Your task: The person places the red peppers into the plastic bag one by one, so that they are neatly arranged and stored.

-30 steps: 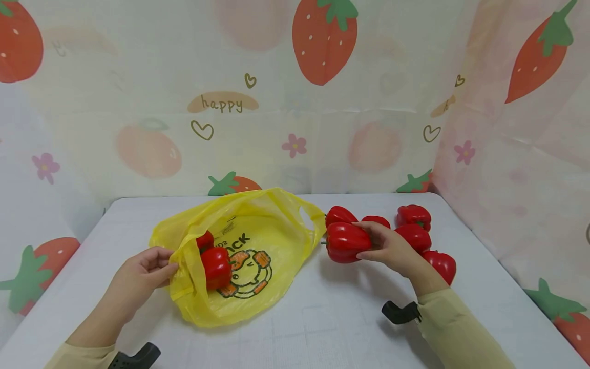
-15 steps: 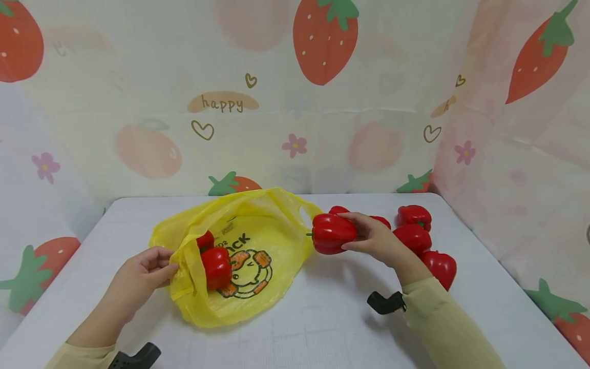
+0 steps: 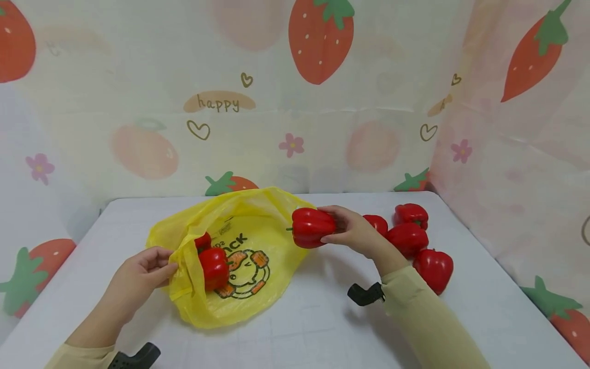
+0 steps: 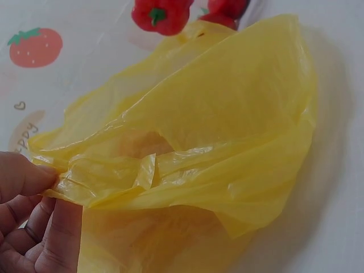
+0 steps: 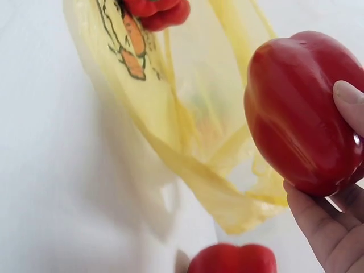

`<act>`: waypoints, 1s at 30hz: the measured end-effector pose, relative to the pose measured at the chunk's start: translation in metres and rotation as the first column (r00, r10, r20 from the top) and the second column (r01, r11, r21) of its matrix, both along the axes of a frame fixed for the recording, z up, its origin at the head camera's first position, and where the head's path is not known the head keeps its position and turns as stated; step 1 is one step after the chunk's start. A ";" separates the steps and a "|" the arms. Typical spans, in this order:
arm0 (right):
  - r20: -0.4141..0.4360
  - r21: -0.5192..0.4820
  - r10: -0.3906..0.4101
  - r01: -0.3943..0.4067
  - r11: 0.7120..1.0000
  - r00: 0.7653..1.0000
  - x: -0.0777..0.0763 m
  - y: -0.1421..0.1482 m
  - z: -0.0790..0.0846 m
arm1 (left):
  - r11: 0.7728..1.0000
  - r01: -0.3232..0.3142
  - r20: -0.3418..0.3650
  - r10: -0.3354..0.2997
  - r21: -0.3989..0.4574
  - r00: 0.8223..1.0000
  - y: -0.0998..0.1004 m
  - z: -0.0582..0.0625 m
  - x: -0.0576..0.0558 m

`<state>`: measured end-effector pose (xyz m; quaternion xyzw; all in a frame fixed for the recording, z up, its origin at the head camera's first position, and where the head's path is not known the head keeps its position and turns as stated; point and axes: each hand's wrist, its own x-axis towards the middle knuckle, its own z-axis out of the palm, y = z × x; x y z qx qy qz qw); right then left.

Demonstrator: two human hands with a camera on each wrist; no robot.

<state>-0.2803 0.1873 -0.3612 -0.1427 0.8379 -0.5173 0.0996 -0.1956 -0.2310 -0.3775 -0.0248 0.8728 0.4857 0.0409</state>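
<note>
A yellow plastic bag point(image 3: 272, 266) with a cartoon face lies spread on the table, its mouth held apart. My left hand point(image 3: 140, 274) pinches the bag's left edge between thumb and fingers, seen close up in the left wrist view. Inside the bag sit two red bell peppers, one in plain sight point(image 3: 214, 268) and one partly hidden behind it. My right hand point(image 3: 355, 230) grips another red bell pepper point(image 5: 304, 111) from its right side, raised over the bag's right edge with its green stem pointing left.
To the right, several red bell peppers point(image 3: 407, 239) rest on the white table point(image 3: 322, 333); the right forearm passes in front of part of that group. A strawberry-print sheet point(image 3: 258, 51) stands behind the table and along its right side.
My right hand has carried its bell pepper leftward and slightly up, from beside the other peppers to over the bag's right edge. My left hand keeps its place on the bag.
</note>
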 end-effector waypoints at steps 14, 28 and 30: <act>0.023 -0.026 0.009 -0.008 1.000 1.000 -0.008 -0.048 -0.005 | 1.000 -0.004 0.006 0.004 -0.004 1.000 0.001 0.001 0.000; 0.047 -0.037 0.060 -0.058 0.998 0.997 -0.015 -0.094 -0.018 | 1.000 0.005 -0.008 -0.005 0.011 1.000 0.001 0.003 0.000; 0.046 -0.018 0.056 -0.055 0.998 0.997 -0.015 -0.098 -0.019 | 1.000 0.007 -0.010 -0.007 0.011 1.000 0.001 0.003 0.001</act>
